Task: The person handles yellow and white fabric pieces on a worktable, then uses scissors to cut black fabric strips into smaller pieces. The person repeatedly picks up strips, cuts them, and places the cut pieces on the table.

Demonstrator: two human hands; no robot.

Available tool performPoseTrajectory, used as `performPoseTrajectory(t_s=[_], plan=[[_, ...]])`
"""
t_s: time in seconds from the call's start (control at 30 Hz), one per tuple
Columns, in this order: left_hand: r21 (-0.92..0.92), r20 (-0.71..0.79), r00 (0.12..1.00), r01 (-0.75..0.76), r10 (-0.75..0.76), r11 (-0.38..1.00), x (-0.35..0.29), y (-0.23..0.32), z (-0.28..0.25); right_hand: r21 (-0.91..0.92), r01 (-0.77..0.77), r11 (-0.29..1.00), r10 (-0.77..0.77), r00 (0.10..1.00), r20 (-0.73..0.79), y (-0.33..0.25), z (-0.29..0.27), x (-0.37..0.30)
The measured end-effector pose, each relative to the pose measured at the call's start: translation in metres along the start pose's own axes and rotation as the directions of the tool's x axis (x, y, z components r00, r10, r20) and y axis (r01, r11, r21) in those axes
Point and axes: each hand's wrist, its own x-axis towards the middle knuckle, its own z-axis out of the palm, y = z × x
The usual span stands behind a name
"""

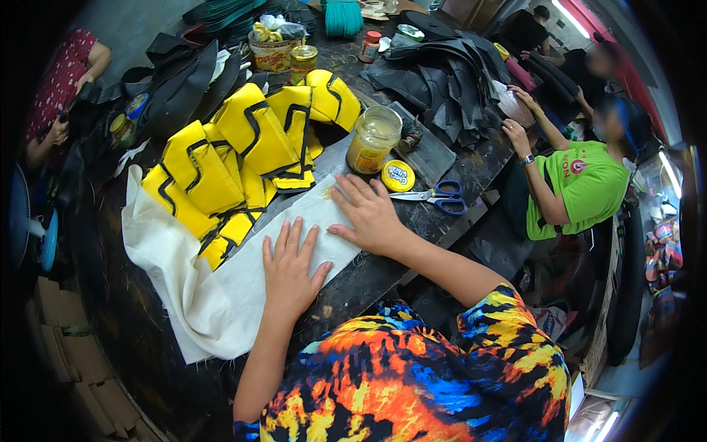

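Both my hands rest on a white cloth point(184, 287) spread over the dark table. My left hand point(291, 269) lies flat on its middle, fingers stretched out. My right hand point(368, 217) is also flat, farther up and to the right, fingertips close to a faint yellowish patch on the cloth. Neither holds anything. Beyond the fingers of the right hand stands an open glass jar point(374, 140) with a pale yellowish filling low inside. Its yellow lid point(398, 175) lies beside it, next to blue-handled scissors point(438, 197). Several yellow pieces with black trim point(254, 129) are piled past the cloth.
Black sheet pieces point(442, 88) are heaped at the far right and more black material point(177, 88) at the far left. A tub point(276, 48) and smaller jar point(303, 62) stand behind the yellow pile. A person in green point(582, 184) works at the table's right edge.
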Motion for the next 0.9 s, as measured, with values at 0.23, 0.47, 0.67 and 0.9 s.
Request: performPoseTrajectory(t_s=[0.23, 0.47, 0.67, 0.9], plan=[[-0.014, -0.016, 1.0, -0.014, 0.013, 1.0, -0.001, -0.001, 0.001, 0.078, 0.029, 0.997, -0.025, 0.998, -0.053, 0.008, 0.008, -0.001], [-0.011, -0.046, 0.999, -0.019, 0.019, 1.0, -0.003, -0.007, 0.007, 0.033, 0.019, 0.999, -0.022, 0.994, 0.109, 0.002, 0.004, 0.001], [-0.012, -0.037, 0.999, -0.019, 0.019, 1.0, -0.003, -0.007, 0.006, -0.029, 0.011, 1.0, -0.01, 0.998, 0.065, 0.006, 0.013, 0.013], [-0.017, -0.045, 0.999, -0.022, 0.021, 1.0, -0.003, -0.007, 0.007, 0.232, 0.106, 0.967, -0.122, 0.991, 0.056, 0.026, 0.007, 0.01]])
